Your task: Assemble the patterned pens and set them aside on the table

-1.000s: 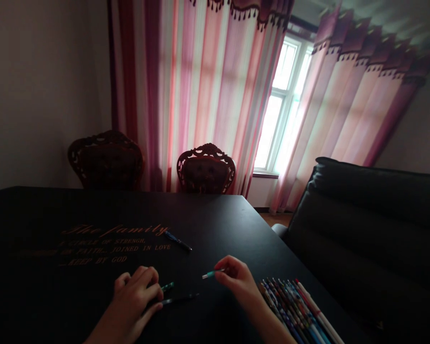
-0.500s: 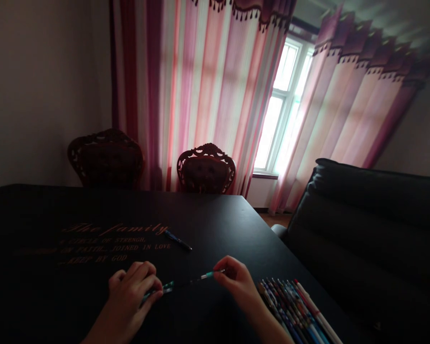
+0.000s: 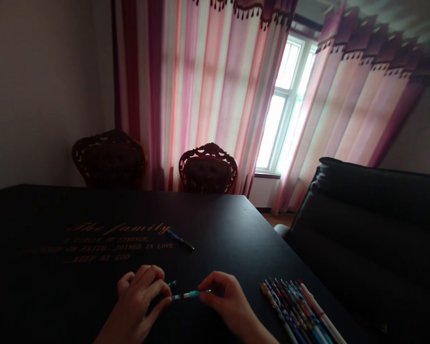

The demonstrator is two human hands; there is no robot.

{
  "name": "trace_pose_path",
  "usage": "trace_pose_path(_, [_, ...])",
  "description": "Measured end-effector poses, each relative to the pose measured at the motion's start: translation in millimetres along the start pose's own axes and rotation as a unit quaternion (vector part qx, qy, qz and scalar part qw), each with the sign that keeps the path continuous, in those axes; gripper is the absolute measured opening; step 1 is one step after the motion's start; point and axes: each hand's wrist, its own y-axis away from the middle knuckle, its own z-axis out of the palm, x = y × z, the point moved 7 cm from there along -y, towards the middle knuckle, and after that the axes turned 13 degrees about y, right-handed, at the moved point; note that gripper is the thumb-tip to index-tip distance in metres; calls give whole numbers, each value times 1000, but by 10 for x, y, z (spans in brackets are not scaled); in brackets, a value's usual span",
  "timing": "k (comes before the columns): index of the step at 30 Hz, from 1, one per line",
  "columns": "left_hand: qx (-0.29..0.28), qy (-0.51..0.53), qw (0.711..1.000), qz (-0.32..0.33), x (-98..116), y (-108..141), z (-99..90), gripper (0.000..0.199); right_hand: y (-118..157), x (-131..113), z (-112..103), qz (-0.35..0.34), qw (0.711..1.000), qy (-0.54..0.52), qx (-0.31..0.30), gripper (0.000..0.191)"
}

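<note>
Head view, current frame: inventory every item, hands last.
Table: one, black, foreground
Lettering: one block, orange, tabletop
Pen part: one, turquoise and white, lower centre
Thin piece: one, pale, beside pen part
Short piece: one, green, beyond thin piece
Pen: one, blue, near lettering
Pen row: many, mixed, table's right
Chairs: two, dark red, behind table
Padded seat: one, black, right
Curtains: two, pink and purple, back
Window: one, white, between curtains
Left hand: one, bare, at thin piece
Right hand: one, bare, pinching pen part

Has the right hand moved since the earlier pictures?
Yes. Against the lettering, the right hand has moved left and nearer the wearer, away from the bundled pens.
</note>
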Motion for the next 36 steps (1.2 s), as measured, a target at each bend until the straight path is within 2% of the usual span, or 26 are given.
trace_pose_path(2, [15, -4, 1000, -5, -56, -6, -18, 21, -18, 17, -11, 0, 999, -32, -2, 16])
trace_pose_path(5, [27, -14, 999, -41, -199, -30, -44, 37, -82, 71, -149, -2, 998, -65, 16, 22])
trace_pose_path(9, [-7, -14, 997, -82, -314, -58, -5, 10, -164, 170, -347, 0, 999, -35, 41, 24])
trace_pose_path(11, [-20, 0, 996, -92, -319, -65, 14, 6, -186, 212, -382, 0, 999, -27, 44, 25])
trace_pose_path(21, [-44, 52, 992, -105, -229, -56, 25, 11, -175, 212, -322, -4, 1000, -21, 20, 23])
trace_pose_path(27, [-49, 60, 995, -68, -139, -35, 64, 12, -121, 103, -284, -9, 1000, 1, 7, 20])
trace_pose_path(32, [-55, 71, 994, -61, -51, -3, 98, 11, -42, -21, -195, -23, 1000, 4, 9, 21])
trace_pose_path(36, [-50, 88, 994, -45, 16, 6, 97, 9, -8, -33, -123, -7, 1000, 21, 15, 19])
